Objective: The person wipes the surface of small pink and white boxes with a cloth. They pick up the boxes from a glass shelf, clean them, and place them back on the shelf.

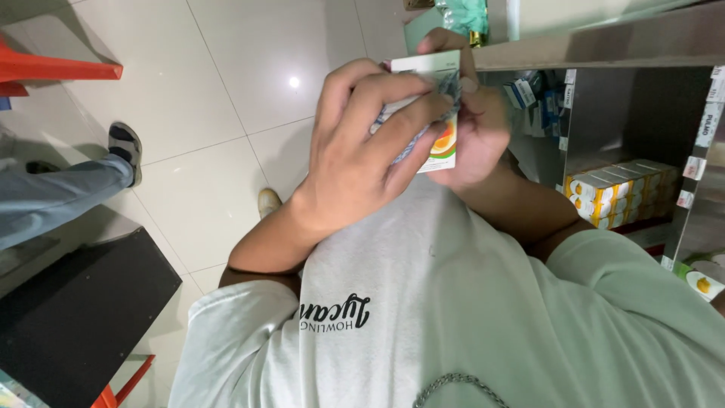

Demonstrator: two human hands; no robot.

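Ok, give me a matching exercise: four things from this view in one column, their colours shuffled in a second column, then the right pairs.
Things:
1. stool
2. stacked boxes on the shelf
3. cabinet top
4. floor tiles

Colours:
A. black
B. white
C. orange-red
D. yellow and white

Pairs: 1-C, 2-D, 3-A, 4-B

The small box [442, 143] between the hands looks like thin printed cardboard with a slight sheen. The floor tiles [226, 91] are glossy and smooth, reflecting a lamp. The shirt [453, 317] is soft, matt cotton-like cloth. The shelf board [604, 45] looks like smooth matt laminate. The chain [453, 385] is shiny metal.
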